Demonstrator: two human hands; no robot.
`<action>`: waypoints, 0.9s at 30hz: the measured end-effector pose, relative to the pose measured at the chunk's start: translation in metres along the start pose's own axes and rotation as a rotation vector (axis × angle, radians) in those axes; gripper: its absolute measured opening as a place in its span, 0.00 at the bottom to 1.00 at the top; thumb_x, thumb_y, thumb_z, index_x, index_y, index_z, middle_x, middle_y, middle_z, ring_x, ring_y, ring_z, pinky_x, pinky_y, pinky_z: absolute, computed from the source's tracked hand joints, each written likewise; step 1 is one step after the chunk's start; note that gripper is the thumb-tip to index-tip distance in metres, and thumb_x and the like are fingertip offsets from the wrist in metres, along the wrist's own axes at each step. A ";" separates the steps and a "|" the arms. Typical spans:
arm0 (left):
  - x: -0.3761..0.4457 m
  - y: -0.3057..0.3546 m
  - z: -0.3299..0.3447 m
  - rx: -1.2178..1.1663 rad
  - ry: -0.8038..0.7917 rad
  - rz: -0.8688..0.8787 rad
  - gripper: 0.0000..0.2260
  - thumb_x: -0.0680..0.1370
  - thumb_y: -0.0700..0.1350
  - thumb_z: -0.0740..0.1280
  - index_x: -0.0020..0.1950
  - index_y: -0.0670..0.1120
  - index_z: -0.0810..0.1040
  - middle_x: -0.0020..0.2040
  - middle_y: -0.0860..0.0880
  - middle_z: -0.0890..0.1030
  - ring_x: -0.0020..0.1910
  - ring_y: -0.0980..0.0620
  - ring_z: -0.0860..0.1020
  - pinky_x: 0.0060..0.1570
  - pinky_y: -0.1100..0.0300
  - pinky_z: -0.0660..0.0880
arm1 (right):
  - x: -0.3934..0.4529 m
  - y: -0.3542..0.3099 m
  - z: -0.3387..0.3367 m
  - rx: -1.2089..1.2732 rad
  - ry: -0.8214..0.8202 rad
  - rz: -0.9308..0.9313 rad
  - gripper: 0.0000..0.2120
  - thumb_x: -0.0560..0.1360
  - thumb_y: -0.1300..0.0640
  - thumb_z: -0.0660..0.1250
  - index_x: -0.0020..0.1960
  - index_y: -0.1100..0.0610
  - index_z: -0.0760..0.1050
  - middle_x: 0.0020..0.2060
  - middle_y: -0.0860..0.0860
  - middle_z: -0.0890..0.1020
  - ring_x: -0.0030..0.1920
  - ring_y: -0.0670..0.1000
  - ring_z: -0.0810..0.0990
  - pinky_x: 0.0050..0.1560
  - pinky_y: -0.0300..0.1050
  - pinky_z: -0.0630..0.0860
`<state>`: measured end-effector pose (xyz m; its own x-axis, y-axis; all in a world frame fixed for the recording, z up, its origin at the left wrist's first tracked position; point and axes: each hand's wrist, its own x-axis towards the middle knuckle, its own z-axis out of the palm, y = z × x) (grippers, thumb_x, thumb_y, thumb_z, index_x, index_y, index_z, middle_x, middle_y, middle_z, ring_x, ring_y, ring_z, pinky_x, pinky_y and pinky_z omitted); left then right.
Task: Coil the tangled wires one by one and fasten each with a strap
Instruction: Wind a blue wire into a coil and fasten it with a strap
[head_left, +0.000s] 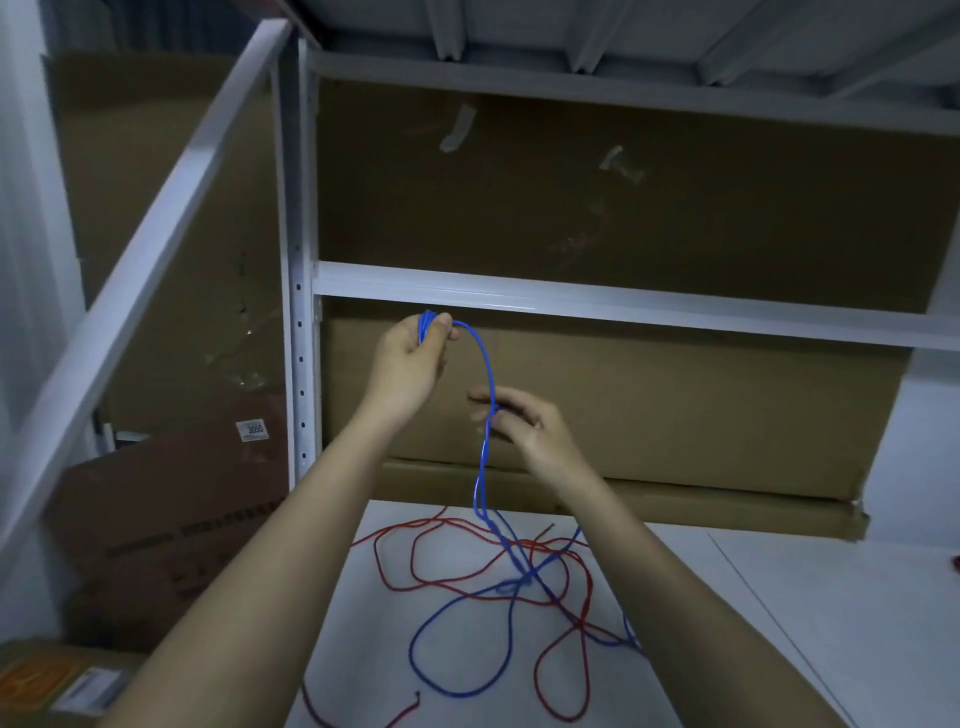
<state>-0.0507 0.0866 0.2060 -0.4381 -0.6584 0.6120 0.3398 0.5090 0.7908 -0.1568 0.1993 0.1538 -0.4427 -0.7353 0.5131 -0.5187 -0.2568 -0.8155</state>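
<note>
White worktop (779, 597) under cardboard-backed shelving. Left hand (410, 358) raised, pinching gathered blue wire (485, 364) loops; right hand (519, 426) below, fingers guiding slack clear of red wire (582, 649).

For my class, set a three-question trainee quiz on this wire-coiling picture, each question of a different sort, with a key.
1. True or false: the left hand grips a bunch of the blue wire up near the shelf beam.
2. Which wire lies on the white table with neither hand on it? A) red B) green C) yellow
3. Fill in: the right hand pinches the ____ wire lower down.

Key: 1 true. 2 A, the red wire. 3 blue.
</note>
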 end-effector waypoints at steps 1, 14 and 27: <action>-0.001 -0.002 -0.004 -0.003 0.012 -0.010 0.12 0.82 0.45 0.59 0.41 0.47 0.76 0.22 0.56 0.68 0.22 0.59 0.65 0.25 0.67 0.64 | -0.002 0.006 -0.001 -0.014 0.014 -0.017 0.13 0.77 0.70 0.60 0.53 0.58 0.78 0.50 0.53 0.81 0.50 0.47 0.80 0.57 0.42 0.76; -0.026 -0.040 -0.022 -0.058 0.179 -0.235 0.12 0.83 0.46 0.58 0.40 0.47 0.74 0.29 0.50 0.68 0.27 0.54 0.64 0.31 0.61 0.62 | -0.059 0.123 -0.019 -1.074 -0.351 0.312 0.12 0.80 0.52 0.58 0.53 0.49 0.81 0.48 0.50 0.82 0.51 0.56 0.79 0.45 0.45 0.74; -0.050 -0.067 -0.015 0.036 0.068 -0.280 0.12 0.83 0.46 0.58 0.42 0.48 0.75 0.28 0.51 0.68 0.25 0.57 0.65 0.29 0.63 0.64 | -0.057 0.109 0.007 -0.846 -0.107 0.150 0.25 0.79 0.49 0.61 0.74 0.52 0.63 0.70 0.53 0.68 0.69 0.56 0.63 0.66 0.49 0.63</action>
<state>-0.0391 0.0772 0.1228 -0.4535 -0.8112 0.3693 0.1834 0.3206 0.9293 -0.1832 0.2085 0.0335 -0.5006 -0.7900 0.3539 -0.8492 0.3690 -0.3777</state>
